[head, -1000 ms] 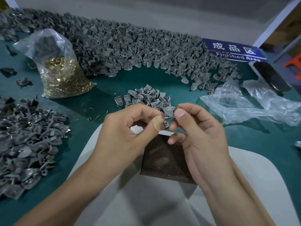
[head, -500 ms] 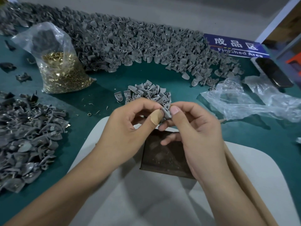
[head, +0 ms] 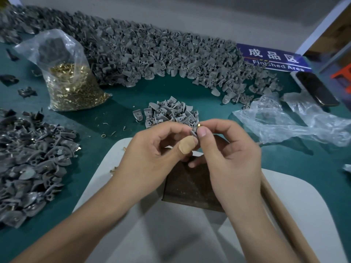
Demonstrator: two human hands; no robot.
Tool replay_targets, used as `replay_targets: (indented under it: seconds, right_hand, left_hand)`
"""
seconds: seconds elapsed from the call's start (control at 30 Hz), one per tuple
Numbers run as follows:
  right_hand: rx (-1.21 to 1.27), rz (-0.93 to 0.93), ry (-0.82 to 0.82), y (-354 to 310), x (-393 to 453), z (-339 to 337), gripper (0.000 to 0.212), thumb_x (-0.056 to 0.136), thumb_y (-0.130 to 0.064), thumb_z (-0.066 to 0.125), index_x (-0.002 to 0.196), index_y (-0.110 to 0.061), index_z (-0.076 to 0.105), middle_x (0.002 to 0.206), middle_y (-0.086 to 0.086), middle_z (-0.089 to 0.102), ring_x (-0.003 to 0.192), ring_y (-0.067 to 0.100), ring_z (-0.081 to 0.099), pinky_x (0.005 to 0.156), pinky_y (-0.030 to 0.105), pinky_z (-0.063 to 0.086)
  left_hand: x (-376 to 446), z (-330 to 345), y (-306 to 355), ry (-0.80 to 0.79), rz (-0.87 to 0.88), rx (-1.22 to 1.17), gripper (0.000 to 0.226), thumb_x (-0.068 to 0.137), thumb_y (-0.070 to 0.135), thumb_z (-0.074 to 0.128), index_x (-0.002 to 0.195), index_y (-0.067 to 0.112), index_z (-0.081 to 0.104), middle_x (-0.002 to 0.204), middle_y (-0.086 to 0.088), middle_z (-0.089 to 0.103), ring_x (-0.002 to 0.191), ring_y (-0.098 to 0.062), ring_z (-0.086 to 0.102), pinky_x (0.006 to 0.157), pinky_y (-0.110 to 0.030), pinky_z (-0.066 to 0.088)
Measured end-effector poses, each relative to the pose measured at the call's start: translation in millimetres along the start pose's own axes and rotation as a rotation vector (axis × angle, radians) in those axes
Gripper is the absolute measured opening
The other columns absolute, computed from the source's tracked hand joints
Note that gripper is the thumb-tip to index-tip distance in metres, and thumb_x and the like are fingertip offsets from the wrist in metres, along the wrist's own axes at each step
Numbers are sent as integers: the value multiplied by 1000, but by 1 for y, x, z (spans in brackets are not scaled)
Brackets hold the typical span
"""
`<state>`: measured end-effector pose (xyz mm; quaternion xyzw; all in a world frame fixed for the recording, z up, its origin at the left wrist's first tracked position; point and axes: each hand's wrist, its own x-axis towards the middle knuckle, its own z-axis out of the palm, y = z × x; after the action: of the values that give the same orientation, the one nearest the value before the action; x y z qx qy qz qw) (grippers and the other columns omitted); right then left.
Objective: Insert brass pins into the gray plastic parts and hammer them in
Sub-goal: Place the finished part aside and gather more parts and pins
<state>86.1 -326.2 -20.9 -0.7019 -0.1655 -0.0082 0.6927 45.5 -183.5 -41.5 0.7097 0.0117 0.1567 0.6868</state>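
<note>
Both hands meet over the bench (head: 218,109), above the far edge of a dark block (head: 190,188) on a white pad (head: 171,234). Left hand (head: 152,154): fingers curled, thumb and forefinger pinching a gray part (head: 193,130); bandage on the thumb. Right hand (head: 231,152): thumb and forefinger pinch a pin (head: 198,125) at the part's upper end. Only the pin's brass tip shows, at 1 o'clock from the part; the pin's long axis cannot be told. Part's long axis runs roughly 7 to 1 o'clock. Small pile of parts (head: 169,112) just beyond the hands at 12 o'clock. Bag of pins (head: 72,86) at 10 o'clock. Wooden handle (head: 284,215) on the pad at 4 o'clock.
</note>
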Motion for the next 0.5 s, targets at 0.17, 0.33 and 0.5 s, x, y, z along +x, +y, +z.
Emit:
replay_targets:
  seconds: [0.17, 0.33, 0.5]
  right_hand:
    - [-8, -26, -46, -3, 0, -2, 10, 98, -10, 66, 97, -19, 71, 89, 2, 74, 75, 21, 74, 51, 28, 58]
    - [-188, -115, -6, 0, 4, -7, 10, 98, -21, 65, 94, -30, 68, 78, -5, 68, 63, 11, 63, 55, 22, 49]
    - [-227, -156, -34, 4, 2, -5, 11, 99, -18, 68, 99, -29, 70, 90, -7, 72, 80, 23, 72, 58, 38, 57]
  left_hand:
    - [2, 0, -2, 65, -31, -63, 20, 87, 27, 75, 104, 16, 75, 89, -3, 77, 78, -13, 73, 72, -27, 61]
    - [1, -2, -2, 54, -3, -65, 14, 92, 24, 69, 103, 18, 75, 92, 1, 77, 84, -9, 73, 73, -21, 58]
    - [0, -1, -5, 72, -5, -76, 16, 93, 26, 71, 108, 26, 77, 96, 1, 78, 84, -20, 74, 75, -36, 63]
